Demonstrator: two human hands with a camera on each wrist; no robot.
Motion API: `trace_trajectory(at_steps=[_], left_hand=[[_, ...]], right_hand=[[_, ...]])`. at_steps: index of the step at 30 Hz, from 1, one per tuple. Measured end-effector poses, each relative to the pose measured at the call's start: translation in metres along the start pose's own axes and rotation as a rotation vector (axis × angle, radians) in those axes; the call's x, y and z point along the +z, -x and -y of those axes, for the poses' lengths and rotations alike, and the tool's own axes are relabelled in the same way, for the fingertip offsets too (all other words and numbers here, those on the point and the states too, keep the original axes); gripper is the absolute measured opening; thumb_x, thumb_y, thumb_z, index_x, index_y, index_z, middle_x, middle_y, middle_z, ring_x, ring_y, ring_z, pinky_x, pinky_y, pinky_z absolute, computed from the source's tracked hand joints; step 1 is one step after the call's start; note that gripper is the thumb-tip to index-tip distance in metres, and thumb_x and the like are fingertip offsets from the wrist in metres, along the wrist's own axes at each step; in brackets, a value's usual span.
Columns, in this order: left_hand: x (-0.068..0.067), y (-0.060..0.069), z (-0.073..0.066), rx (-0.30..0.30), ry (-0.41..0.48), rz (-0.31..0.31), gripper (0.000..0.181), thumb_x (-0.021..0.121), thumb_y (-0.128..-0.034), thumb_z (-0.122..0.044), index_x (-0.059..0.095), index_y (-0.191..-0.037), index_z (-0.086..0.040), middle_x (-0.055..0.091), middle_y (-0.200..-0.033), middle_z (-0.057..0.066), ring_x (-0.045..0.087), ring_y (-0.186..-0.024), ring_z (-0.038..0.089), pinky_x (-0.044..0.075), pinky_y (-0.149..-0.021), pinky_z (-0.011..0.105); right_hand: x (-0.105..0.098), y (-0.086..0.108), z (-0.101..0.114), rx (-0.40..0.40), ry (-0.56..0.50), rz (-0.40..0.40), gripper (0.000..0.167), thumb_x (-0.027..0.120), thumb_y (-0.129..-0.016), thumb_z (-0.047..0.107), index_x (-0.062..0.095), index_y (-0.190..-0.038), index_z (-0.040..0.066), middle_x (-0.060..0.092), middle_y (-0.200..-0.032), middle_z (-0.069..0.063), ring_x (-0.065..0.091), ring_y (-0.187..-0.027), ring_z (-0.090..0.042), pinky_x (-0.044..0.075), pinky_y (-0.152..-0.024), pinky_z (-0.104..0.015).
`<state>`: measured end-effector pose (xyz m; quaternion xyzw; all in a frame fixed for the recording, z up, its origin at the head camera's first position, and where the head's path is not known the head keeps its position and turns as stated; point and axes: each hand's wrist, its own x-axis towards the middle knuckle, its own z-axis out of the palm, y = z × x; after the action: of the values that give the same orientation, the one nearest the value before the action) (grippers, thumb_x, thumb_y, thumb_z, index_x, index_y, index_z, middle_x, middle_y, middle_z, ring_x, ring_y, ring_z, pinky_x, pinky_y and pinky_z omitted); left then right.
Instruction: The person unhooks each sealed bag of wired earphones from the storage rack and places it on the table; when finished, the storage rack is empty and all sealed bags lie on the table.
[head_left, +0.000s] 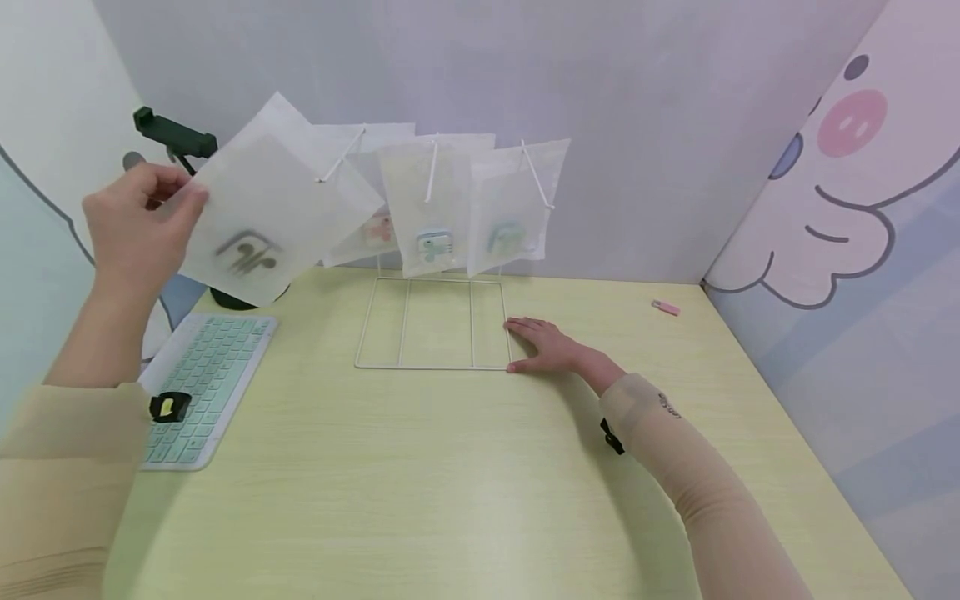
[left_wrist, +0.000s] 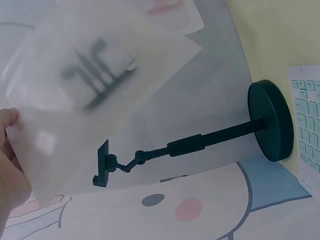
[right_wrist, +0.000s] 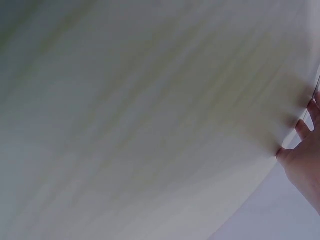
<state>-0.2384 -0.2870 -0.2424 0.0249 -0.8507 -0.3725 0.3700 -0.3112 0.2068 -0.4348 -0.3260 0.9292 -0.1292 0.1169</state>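
My left hand [head_left: 142,221] pinches the edge of a frosted translucent bag [head_left: 262,179], tilted and lifted at the left. A dark, pronged item [head_left: 247,252] shows blurrily through it; in the left wrist view it looks like a comb-shaped piece. The bag's right part overlaps the left prong of a white wire display rack [head_left: 431,367]; whether it hangs there I cannot tell. Other frosted bags [head_left: 442,200] hang on the prongs, holding small red, teal and green items. My right hand [head_left: 551,346] rests on the table, its extended fingers touching the right side of the rack's base.
A mint-green keyboard [head_left: 210,383] lies at the left. Behind the lifted bag stands a black phone stand [left_wrist: 187,145] with a round base. A pink USB stick [head_left: 666,308] lies at the back right. Walls with cartoon drawings enclose the pale wooden table [head_left: 420,483].
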Motion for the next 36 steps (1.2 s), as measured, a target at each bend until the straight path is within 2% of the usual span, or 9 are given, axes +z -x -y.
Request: trace_trajectory(at_steps=[5,9,12,13,17,20,23,31,36], left_hand=[[-0.005,0.009,-0.003,0.028,0.01,0.03,0.028,0.061,-0.0909,-0.027,0.063,-0.118,-0.022,0.055,-0.089,-0.027,0.05,-0.079,-0.011,0.039,-0.071,0.004],[-0.011,0.016,-0.005,0.03,-0.021,0.115,0.034,0.059,-0.0923,-0.028,0.056,-0.126,-0.028,0.056,-0.095,-0.025,0.05,-0.08,-0.012,0.039,-0.07,0.001],[-0.014,0.021,-0.005,0.064,-0.039,0.177,0.033,0.057,-0.0939,-0.026,0.058,-0.127,-0.025,0.053,-0.092,-0.026,0.048,-0.079,-0.012,0.036,-0.067,-0.001],[-0.015,0.023,-0.005,0.093,-0.045,0.189,0.032,0.056,-0.0944,-0.024,0.059,-0.127,-0.024,0.052,-0.092,-0.028,0.047,-0.078,-0.012,0.035,-0.066,-0.001],[-0.015,0.028,-0.004,0.287,-0.033,0.164,0.031,0.056,-0.0935,-0.009,0.066,-0.122,-0.017,0.063,-0.104,-0.021,0.045,-0.078,-0.012,0.034,-0.067,0.001],[-0.015,0.032,-0.006,0.393,-0.019,0.132,0.034,0.056,-0.091,0.0,0.067,-0.119,-0.014,0.06,-0.115,-0.024,0.045,-0.079,-0.014,0.035,-0.069,0.002],[-0.016,0.037,-0.009,0.415,-0.012,0.134,0.036,0.059,-0.0886,0.003,0.067,-0.12,-0.013,0.053,-0.115,-0.032,0.044,-0.078,-0.014,0.034,-0.068,0.001],[-0.021,0.047,-0.013,0.458,0.024,0.167,0.053,0.074,-0.068,0.017,0.068,-0.116,-0.005,0.054,-0.118,-0.028,0.046,-0.1,-0.012,0.036,-0.072,0.001],[-0.024,0.051,-0.015,0.475,0.03,0.182,0.057,0.076,-0.0622,0.021,0.068,-0.114,-0.002,0.051,-0.116,-0.032,0.042,-0.095,-0.008,0.035,-0.068,0.0]], right_hand=[[0.0,0.0,0.001,0.015,0.0,0.018,0.088,0.064,-0.085,0.051,0.021,-0.151,0.012,0.02,-0.156,-0.01,0.016,-0.144,-0.032,0.012,-0.115,-0.051],[-0.001,0.0,0.001,0.016,0.001,0.025,0.088,0.063,-0.085,0.052,0.021,-0.151,0.012,0.02,-0.157,-0.01,0.015,-0.144,-0.032,0.011,-0.115,-0.051],[-0.001,0.0,0.001,0.014,0.001,0.024,0.089,0.063,-0.085,0.052,0.021,-0.151,0.012,0.02,-0.157,-0.01,0.015,-0.144,-0.031,0.011,-0.115,-0.051],[-0.001,0.0,0.001,0.011,0.0,0.022,0.089,0.063,-0.085,0.052,0.021,-0.151,0.012,0.02,-0.156,-0.01,0.016,-0.144,-0.032,0.012,-0.115,-0.052],[-0.001,0.0,0.001,0.004,0.002,0.015,0.088,0.064,-0.085,0.052,0.022,-0.151,0.011,0.02,-0.156,-0.011,0.016,-0.144,-0.032,0.012,-0.114,-0.052],[-0.001,0.0,0.001,0.006,0.002,0.018,0.088,0.063,-0.085,0.051,0.021,-0.151,0.011,0.02,-0.156,-0.011,0.015,-0.144,-0.032,0.011,-0.115,-0.051],[0.0,0.001,0.001,0.009,-0.001,0.024,0.088,0.063,-0.085,0.051,0.021,-0.151,0.011,0.019,-0.157,-0.011,0.015,-0.144,-0.032,0.01,-0.115,-0.052],[0.0,0.0,0.0,0.012,-0.002,0.019,0.088,0.063,-0.085,0.052,0.02,-0.151,0.011,0.019,-0.157,-0.01,0.014,-0.144,-0.032,0.01,-0.115,-0.052],[0.001,-0.001,0.0,0.018,0.004,0.023,0.089,0.062,-0.085,0.053,0.02,-0.152,0.013,0.018,-0.157,-0.008,0.014,-0.144,-0.03,0.01,-0.115,-0.05]])
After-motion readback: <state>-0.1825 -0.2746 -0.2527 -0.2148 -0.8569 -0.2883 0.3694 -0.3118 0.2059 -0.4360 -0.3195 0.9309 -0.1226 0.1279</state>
